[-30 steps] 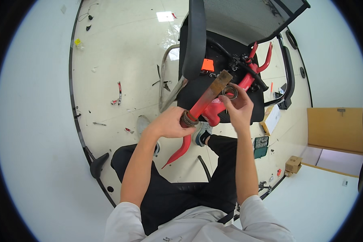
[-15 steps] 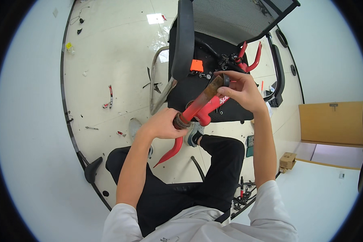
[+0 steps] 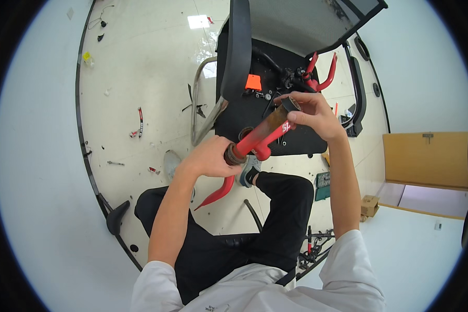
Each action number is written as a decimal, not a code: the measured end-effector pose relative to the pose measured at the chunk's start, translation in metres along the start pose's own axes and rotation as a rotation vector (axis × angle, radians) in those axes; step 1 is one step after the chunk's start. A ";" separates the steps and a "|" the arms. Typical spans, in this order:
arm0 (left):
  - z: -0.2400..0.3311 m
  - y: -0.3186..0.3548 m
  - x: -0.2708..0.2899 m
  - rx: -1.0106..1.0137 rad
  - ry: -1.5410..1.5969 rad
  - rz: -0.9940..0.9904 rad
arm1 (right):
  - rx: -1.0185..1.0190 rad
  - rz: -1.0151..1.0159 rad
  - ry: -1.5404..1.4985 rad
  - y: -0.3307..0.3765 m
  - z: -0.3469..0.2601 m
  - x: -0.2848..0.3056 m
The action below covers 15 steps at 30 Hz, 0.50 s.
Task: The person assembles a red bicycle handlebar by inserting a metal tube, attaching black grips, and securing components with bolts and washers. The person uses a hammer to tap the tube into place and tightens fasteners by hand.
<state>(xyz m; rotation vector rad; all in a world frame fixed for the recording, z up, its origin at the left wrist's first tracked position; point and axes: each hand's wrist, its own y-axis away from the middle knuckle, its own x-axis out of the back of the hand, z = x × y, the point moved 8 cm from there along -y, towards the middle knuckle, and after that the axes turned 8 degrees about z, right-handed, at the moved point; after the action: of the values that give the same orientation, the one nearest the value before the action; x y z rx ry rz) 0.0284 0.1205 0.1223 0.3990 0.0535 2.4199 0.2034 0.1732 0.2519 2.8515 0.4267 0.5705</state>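
My left hand (image 3: 211, 157) is closed around the lower end of a red bicycle fork (image 3: 252, 140), by the worn ring (image 3: 231, 155) at its crown. One curved red blade (image 3: 217, 196) hangs below that hand. The fork's tube slants up to the right, its upper part rusty brown. My right hand (image 3: 316, 115) pinches a black ring (image 3: 290, 104) at the tube's upper end, thumb on the near side and fingers behind. Whether the ring is fully around the tube, I cannot tell.
A black mesh chair (image 3: 239, 117) holds an orange piece (image 3: 253, 82), small metal parts (image 3: 262, 95) and another red forked part (image 3: 326, 79). A saddle (image 3: 119, 218) leans by the left wall. Loose parts litter the floor; a cardboard box (image 3: 369, 206) sits at right.
The black ring has tilted, so more of its open end faces me. My right thumb has shifted slightly upward along it. The left hand still grips the fork, nearly unmoved.
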 end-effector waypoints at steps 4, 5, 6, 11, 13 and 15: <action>-0.005 -0.001 0.002 0.011 -0.052 0.016 | 0.073 0.071 0.009 0.002 -0.009 0.002; -0.007 -0.001 0.003 0.016 -0.069 0.016 | 0.093 0.076 0.017 0.001 -0.010 0.006; -0.007 -0.002 0.003 0.019 -0.087 0.016 | 0.114 0.082 0.027 0.000 -0.011 0.010; -0.005 -0.002 0.004 0.014 -0.068 0.010 | 0.046 -0.007 0.049 0.002 -0.013 0.003; -0.003 -0.003 0.003 0.007 -0.059 0.002 | 0.009 -0.052 0.080 0.000 -0.005 0.006; 0.003 -0.003 0.004 0.000 -0.057 -0.011 | 0.062 -0.088 0.012 0.001 -0.002 0.001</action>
<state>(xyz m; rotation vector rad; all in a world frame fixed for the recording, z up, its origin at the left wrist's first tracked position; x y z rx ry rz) 0.0284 0.1249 0.1252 0.4656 0.0307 2.3960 0.2033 0.1730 0.2543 2.8716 0.5780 0.5685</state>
